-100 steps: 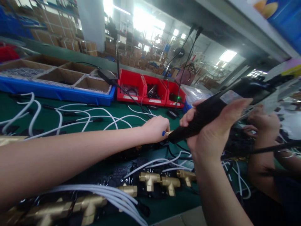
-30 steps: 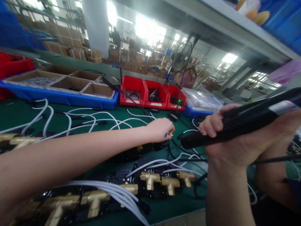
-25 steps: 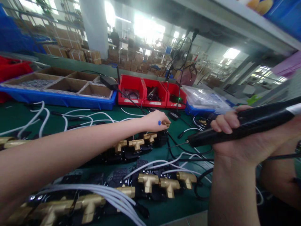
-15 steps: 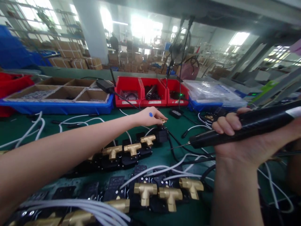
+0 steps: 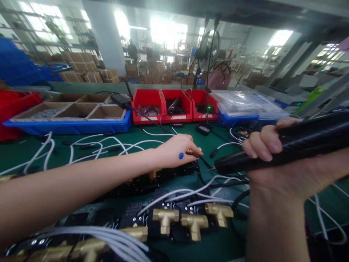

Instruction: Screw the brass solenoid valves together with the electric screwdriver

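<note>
Workshop behind: bright windows, pale column (image 5: 105, 40), strapped cardboard boxes (image 5: 80, 61), fan (image 5: 209, 47) right of centre. Green tabletop (image 5: 218, 244), crowded. Left hand (image 5: 170, 151) reaches across mid-table, thumb and index finger pinched on a brass fitting (image 5: 192, 152), partly hidden by the fingers, at the far end of a row of black units; blue round sticker (image 5: 181, 155) on this hand. Right hand (image 5: 275, 178) wrapped around a black electric screwdriver (image 5: 313, 140), thin bit (image 5: 204, 170) pointing left toward the row's end, below the left hand; can't tell if the tip touches anything. Nearer: second row, brass tee fittings (image 5: 194, 220) on black units, white cable bundle (image 5: 109, 234) across its left part. More loose white cables (image 5: 111, 138) beyond the left forearm. Back edge, left to right: divided blue tray (image 5: 81, 127), three red bins (image 5: 148, 95), clear plastic bags (image 5: 234, 103) over a blue bin (image 5: 238, 120).
</note>
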A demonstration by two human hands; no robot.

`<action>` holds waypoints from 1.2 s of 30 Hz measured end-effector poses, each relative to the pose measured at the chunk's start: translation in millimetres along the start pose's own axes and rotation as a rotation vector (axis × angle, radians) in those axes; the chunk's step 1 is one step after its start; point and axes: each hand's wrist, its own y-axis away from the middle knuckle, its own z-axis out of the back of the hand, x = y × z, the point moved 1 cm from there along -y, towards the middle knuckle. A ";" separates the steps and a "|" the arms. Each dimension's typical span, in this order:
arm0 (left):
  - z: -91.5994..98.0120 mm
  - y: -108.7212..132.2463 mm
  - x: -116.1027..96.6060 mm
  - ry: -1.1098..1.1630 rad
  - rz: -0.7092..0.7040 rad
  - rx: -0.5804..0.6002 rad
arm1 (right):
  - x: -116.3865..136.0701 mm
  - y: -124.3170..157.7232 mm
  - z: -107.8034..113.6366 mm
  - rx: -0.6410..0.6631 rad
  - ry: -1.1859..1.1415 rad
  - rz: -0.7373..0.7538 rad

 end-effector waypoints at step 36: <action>24.8 67.3 -11.2 -0.096 0.214 0.026 | -49.6 13.5 -74.9 0.371 0.444 0.150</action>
